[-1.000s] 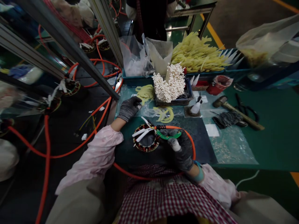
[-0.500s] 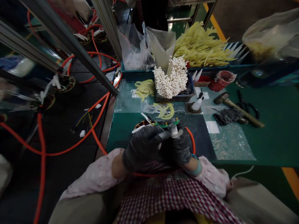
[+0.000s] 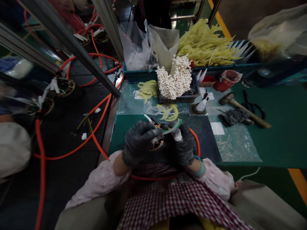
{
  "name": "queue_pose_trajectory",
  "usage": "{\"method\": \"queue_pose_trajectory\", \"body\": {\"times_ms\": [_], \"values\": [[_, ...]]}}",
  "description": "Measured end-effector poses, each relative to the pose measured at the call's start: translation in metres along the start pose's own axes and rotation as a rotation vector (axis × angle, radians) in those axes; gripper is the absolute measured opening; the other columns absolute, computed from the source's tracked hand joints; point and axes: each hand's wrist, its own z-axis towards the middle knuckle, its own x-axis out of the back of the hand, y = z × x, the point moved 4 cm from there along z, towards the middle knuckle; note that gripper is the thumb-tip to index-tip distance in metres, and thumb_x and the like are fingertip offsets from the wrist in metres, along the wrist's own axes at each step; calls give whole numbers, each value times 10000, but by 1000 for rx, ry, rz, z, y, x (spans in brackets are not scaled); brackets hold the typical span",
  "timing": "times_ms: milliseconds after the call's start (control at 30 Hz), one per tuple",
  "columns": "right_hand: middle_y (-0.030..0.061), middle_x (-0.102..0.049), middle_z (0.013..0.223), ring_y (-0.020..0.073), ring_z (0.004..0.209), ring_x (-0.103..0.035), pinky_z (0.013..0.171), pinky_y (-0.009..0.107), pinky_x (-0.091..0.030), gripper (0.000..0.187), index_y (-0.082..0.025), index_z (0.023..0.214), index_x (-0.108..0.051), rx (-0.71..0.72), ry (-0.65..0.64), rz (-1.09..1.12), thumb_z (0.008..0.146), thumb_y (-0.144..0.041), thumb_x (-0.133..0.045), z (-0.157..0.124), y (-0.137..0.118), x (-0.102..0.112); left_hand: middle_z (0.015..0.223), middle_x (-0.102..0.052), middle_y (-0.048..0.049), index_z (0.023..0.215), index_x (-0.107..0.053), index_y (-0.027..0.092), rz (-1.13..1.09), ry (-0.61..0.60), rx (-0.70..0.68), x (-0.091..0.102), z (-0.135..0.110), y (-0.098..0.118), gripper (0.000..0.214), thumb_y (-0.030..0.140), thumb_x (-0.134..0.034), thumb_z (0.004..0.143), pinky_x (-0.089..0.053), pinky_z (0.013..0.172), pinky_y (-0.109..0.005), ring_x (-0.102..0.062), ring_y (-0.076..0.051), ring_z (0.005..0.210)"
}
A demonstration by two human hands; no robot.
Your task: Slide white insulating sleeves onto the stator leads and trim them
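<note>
Both my hands wear dark grey gloves and meet in front of my lap at the bench edge. My left hand [image 3: 141, 142] is closed, its thumb and fingers pinching the left end of a pale curved strip [image 3: 169, 130]. This strip lies along a green curved edge [image 3: 178, 123] of a round part with copper-coloured windings [image 3: 157, 145], mostly hidden by my gloves. My right hand [image 3: 184, 145], with white wrapping on its thumb, closes on the strip's right side. A white sleeved lead [image 3: 149, 119] sticks up near my left fingers. An orange cable [image 3: 197, 142] curves beside my right hand.
Behind my hands lie loose yellow-green strips [image 3: 168, 112] and a box of white-tipped sticks [image 3: 174, 81]. A hammer [image 3: 247, 111], scissors [image 3: 254, 107] and a red pot [image 3: 226, 80] are on the right. Orange cables [image 3: 94, 135] and a metal post [image 3: 79, 48] stand left.
The round part has tilted, so its windings now show below my left fingers. The pale strip moved from my right thumb to lie between both hands. A beige-clothed part of another person appeared at left.
</note>
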Motion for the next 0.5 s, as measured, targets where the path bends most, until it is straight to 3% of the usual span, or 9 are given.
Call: {"method": "queue_pose_trajectory", "body": {"times_ms": [100,333,500], "values": [[26,-917,996,287,921,-867,870,438,-735,438,-309,1035,-845,5,-61,29,1040,-741,-772,3,-2,1,979,-854,-58,1094,-894,284,76,-55,-114,-4,-2,5,185,277,-712,1129,-574,666,-284,-790,-201,853],[6,-919,922,272,839,-869,797,406,-741,393,-305,943,-869,11,-158,30,974,-697,-868,12,-11,8,1098,-881,-60,1253,-891,342,118,-179,-114,0,-14,3,200,320,-747,1115,-619,772,-295,-820,-225,988],[1,-943,1038,289,956,-907,915,464,-772,341,-337,1059,-914,57,-284,10,1009,-669,-854,12,-19,11,1097,-886,-81,1303,-886,329,183,-183,-141,0,-16,0,262,312,-705,1114,-631,786,-328,-829,-244,976]]}}
